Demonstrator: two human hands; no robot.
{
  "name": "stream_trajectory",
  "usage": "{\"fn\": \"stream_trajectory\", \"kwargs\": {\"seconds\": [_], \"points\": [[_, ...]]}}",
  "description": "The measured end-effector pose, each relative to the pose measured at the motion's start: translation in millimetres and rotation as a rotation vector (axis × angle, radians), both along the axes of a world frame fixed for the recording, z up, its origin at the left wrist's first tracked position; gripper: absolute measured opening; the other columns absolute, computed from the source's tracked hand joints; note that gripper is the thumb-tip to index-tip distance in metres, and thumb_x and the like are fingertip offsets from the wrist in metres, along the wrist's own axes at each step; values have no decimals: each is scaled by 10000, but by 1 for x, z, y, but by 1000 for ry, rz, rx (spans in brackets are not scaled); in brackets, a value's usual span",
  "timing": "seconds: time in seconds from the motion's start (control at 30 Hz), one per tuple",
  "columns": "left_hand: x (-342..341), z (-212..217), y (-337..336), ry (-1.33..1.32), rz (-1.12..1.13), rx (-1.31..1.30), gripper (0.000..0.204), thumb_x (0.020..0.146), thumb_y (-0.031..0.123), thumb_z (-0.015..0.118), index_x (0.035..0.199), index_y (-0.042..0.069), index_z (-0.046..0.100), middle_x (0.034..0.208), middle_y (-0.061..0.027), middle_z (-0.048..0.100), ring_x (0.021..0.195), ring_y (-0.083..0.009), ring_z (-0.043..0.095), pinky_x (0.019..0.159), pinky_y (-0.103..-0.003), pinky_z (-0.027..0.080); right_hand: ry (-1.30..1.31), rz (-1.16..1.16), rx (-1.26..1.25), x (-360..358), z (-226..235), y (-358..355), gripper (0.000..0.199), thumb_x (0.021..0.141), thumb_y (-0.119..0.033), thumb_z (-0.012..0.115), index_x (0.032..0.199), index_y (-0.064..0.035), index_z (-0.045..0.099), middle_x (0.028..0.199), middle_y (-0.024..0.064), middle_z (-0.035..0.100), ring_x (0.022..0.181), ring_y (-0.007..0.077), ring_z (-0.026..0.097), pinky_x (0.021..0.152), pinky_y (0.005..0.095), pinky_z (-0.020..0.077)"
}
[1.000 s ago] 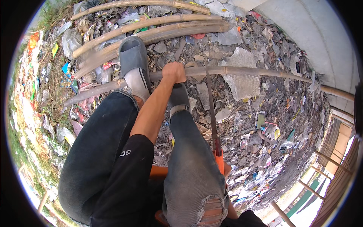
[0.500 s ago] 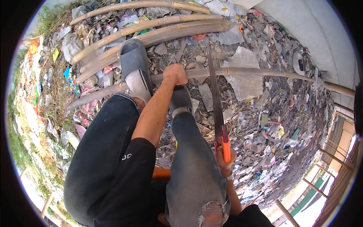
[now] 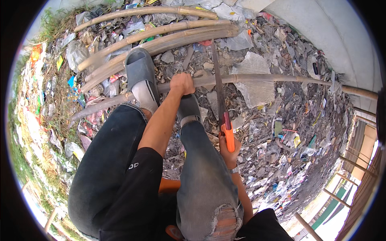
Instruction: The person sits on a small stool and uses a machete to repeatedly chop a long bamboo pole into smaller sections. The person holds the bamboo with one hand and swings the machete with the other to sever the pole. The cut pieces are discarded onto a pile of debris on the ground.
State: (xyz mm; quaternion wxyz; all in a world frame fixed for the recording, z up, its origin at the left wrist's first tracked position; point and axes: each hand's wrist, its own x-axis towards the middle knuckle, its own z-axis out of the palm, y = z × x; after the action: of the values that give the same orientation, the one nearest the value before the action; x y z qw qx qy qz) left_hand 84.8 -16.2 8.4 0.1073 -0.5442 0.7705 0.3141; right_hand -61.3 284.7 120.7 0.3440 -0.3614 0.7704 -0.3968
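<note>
A long bamboo pole lies across the ground in front of me. My left hand is closed around it, between my two grey clogs. In my right hand is a hand saw, gripped by its orange handle. The saw's dark blade points away from me and crosses the pole a little to the right of my left hand. My left clog is beside the pole; my right clog sits just below my left hand. Whether the teeth have cut into the pole cannot be made out.
Several cut bamboo lengths lie farther off, at the upper left. A flat grey slab rests under the pole on the right. Plastic scraps and rubble cover the ground. A pale concrete wall rises at the upper right.
My right hand has pushed the saw forward and to the left, so its blade reaches farther beyond the pole. My left hand keeps its hold on the pole.
</note>
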Motion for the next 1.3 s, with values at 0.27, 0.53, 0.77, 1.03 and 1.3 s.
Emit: {"fn": "stream_trajectory", "kwargs": {"seconds": [0.27, 0.53, 0.77, 1.03, 1.3], "points": [[-2, 2, -1, -22, 0, -71, 319, 747, 237, 701, 941, -1, 784, 1007, -252, 757, 962, -404, 743, 878, -458, 598, -38, -108, -67, 6, -10, 80, 200, 922, -49, 703, 1091, 40, 763, 719, 43, 687, 652, 55, 601, 601, 256, 498], [-4, 6, 7, -56, -28, -48, 304, 753, 197, 696, 979, 25, 803, 1041, -221, 767, 1005, -379, 746, 910, -435, 596, -71, -16, -75, -15, -27, -26, 120, 920, -79, 720, 875, 29, 696, 643, 0, 587, 576, 49, 510, 527, 267, 421], [-11, 7, 2, -33, 8, -9, 354, 739, 250, 718, 967, -11, 788, 1024, -275, 748, 1016, -406, 734, 900, -465, 593, -220, -335, -122, 17, -16, 117, 132, 936, -49, 690, 859, 57, 694, 648, 11, 609, 589, 44, 545, 536, 241, 443], [-10, 11, -2, -46, 0, -10, 395, 745, 275, 724, 1009, -12, 787, 1071, -256, 751, 1031, -412, 731, 919, -464, 590, -106, -285, -40, -56, -14, 89, 180, 922, -62, 720, 780, 36, 670, 605, -16, 587, 525, 52, 534, 506, 256, 453], [-13, 14, -7, -66, -14, 29, 354, 749, 207, 698, 1019, -1, 793, 1084, -250, 751, 1040, -403, 731, 929, -453, 586, 12, -24, 10, 6, 29, 66, 77, 908, -17, 696, 850, 32, 698, 607, 28, 599, 546, 66, 554, 515, 271, 447]]}}
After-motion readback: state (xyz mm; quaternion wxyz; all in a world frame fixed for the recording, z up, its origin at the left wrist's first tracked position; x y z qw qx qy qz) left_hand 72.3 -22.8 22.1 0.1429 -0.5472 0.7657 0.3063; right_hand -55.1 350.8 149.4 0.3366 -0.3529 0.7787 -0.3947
